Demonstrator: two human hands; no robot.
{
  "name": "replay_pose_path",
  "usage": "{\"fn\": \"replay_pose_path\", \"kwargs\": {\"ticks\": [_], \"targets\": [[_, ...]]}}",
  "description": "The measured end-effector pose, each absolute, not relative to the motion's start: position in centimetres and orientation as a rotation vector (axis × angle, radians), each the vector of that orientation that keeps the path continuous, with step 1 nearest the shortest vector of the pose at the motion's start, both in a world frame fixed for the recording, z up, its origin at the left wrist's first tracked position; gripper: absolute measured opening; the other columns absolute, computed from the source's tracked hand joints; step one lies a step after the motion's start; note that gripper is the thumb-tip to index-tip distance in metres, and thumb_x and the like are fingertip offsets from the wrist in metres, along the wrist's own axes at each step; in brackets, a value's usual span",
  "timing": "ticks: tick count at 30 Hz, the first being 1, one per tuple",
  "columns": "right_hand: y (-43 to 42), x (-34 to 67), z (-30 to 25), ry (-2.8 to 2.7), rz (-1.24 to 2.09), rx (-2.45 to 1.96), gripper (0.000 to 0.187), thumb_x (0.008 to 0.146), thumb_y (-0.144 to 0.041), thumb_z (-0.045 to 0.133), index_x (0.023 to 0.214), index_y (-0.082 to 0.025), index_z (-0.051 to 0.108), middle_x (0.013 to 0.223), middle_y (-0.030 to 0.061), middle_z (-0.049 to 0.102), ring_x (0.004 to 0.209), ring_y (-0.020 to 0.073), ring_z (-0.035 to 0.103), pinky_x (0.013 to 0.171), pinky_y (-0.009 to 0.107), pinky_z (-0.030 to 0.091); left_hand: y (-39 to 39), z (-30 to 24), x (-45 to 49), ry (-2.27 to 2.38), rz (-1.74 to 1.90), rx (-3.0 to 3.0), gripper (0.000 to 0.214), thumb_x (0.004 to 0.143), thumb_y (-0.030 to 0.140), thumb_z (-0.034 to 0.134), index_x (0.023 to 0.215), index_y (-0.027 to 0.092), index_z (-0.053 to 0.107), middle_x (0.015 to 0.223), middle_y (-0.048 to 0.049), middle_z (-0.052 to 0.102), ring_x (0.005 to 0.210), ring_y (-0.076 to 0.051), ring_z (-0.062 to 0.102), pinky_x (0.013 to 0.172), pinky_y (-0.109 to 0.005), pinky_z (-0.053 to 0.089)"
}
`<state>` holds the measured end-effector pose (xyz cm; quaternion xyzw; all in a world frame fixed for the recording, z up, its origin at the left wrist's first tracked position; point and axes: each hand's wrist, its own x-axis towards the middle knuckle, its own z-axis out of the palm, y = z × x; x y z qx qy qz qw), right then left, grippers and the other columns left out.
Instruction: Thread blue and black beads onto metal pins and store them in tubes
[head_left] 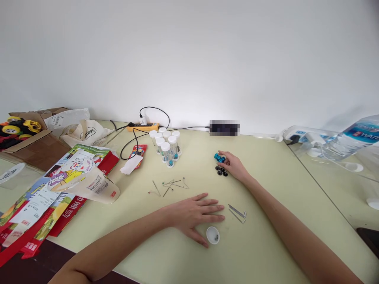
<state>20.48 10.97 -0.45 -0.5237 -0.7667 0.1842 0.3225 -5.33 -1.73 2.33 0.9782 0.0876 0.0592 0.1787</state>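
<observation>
My left hand (pixel 197 217) lies flat on the table with its fingers spread and nothing in it. Close to its thumb is a small white cap (pixel 212 235) holding a few tiny metal pieces. Silver hex keys (pixel 237 211) rest just beyond its fingertips. Further back, my right hand (pixel 232 165) curls its thumb and fingers around a cluster of small shiny blue parts (pixel 219 158); its fingers partly hide them. Several small black round parts (pixel 220 171) lie just in front of that cluster, beside the thumb.
Capped clear vials (pixel 166 152) with blue parts inside stand at centre back. Thin metal rods and wires (pixel 168 186) lie left of centre. A drink cup (pixel 97 183), red printed bag (pixel 65 213) and cardboard box (pixel 38 146) fill the left. A water bottle (pixel 352 136) lies right.
</observation>
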Motion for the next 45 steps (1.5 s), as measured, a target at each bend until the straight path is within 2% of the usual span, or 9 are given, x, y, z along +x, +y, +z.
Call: {"fn": "replay_pose_path", "kwargs": {"ticks": [9,14,20,25,28,32,39,43,45], "targets": [[11.0,20.7,-0.7,-1.994,0.431,-1.390,0.026,0.082,-0.032,0.057,0.107,-0.024,0.058,0.100,0.0037,0.058,0.062,0.0133,0.055,0.065,0.031,0.050,-1.7,2.5,-5.3,0.253,0.147,2.770,0.071,0.085,0.056,0.047,0.144,0.020,0.028,0.152,-0.0061,0.026,0.141,-0.024,0.020,0.116,-0.041,0.002],[10.2,20.7,-0.6,-1.942,0.340,-1.417,0.018,0.082,-0.031,0.057,0.098,-0.023,0.056,0.112,0.0049,0.046,0.055,0.0089,0.052,0.067,0.032,0.050,-1.7,2.5,-5.3,0.250,0.143,2.771,0.071,0.085,0.055,0.046,0.144,0.020,0.028,0.152,-0.0066,0.026,0.140,-0.025,0.021,0.116,-0.042,0.003],[9.6,20.4,-0.1,-1.962,0.261,-1.413,0.011,0.084,-0.032,0.055,0.087,-0.023,0.060,0.112,0.0039,0.044,0.053,0.0086,0.048,0.066,0.034,0.049,-1.7,2.5,-5.3,0.241,0.163,2.782,0.072,0.084,0.055,0.048,0.144,0.019,0.028,0.152,-0.0070,0.027,0.140,-0.025,0.022,0.116,-0.042,0.004],[8.3,20.1,1.5,-1.877,0.159,-1.394,0.021,0.091,-0.036,0.044,0.099,-0.022,0.059,0.118,0.0095,0.040,0.071,0.0166,0.052,0.072,0.038,0.047,-1.7,2.2,-5.3,0.241,0.193,2.808,0.071,0.084,0.055,0.047,0.143,0.020,0.030,0.151,-0.0075,0.029,0.139,-0.027,0.024,0.116,-0.044,0.008],[6.8,19.3,2.5,-1.927,0.189,-1.337,0.024,0.095,-0.036,0.039,0.106,-0.024,0.056,0.111,0.0107,0.047,0.076,0.0198,0.054,0.071,0.037,0.047,-1.6,1.7,-5.3,0.185,0.242,2.838,0.070,0.084,0.055,0.047,0.141,0.015,0.034,0.149,-0.0107,0.032,0.139,-0.026,0.026,0.116,-0.040,0.015],[4.5,16.9,3.1,-2.199,0.356,-1.169,0.019,0.094,-0.037,0.043,0.099,-0.025,0.057,0.094,0.0059,0.059,0.075,0.0184,0.057,0.068,0.031,0.048,-1.4,0.9,-5.3,0.048,0.286,2.878,0.065,0.087,0.052,0.043,0.134,0.006,0.041,0.142,-0.0156,0.042,0.136,-0.024,0.031,0.115,-0.033,0.022],[2.5,14.0,2.1,-2.507,0.541,-1.026,0.013,0.091,-0.031,0.049,0.090,-0.022,0.058,0.087,0.0033,0.061,0.076,0.0171,0.057,0.066,0.029,0.045,-1.2,-0.4,-5.3,0.011,0.320,2.934,0.063,0.090,0.052,0.037,0.128,0.004,0.047,0.137,-0.0157,0.049,0.134,-0.025,0.035,0.113,-0.032,0.027],[2.1,14.9,2.8,-2.488,0.615,-1.117,0.023,0.089,-0.036,0.052,0.108,-0.023,0.053,0.100,0.0049,0.061,0.081,0.0178,0.058,0.070,0.030,0.047,-1.1,-0.7,-5.4,-0.035,0.362,2.945,0.068,0.087,0.057,0.041,0.128,0.004,0.047,0.133,-0.0164,0.053,0.132,-0.026,0.039,0.113,-0.034,0.030],[1.7,16.0,3.5,-2.440,0.635,-1.201,0.025,0.092,-0.038,0.046,0.113,-0.024,0.049,0.103,0.0050,0.060,0.080,0.0173,0.058,0.071,0.031,0.048,-1.0,-0.8,-5.4,-0.062,0.405,2.946,0.070,0.085,0.059,0.045,0.127,0.003,0.047,0.130,-0.0170,0.055,0.130,-0.026,0.041,0.112,-0.034,0.032]]}}
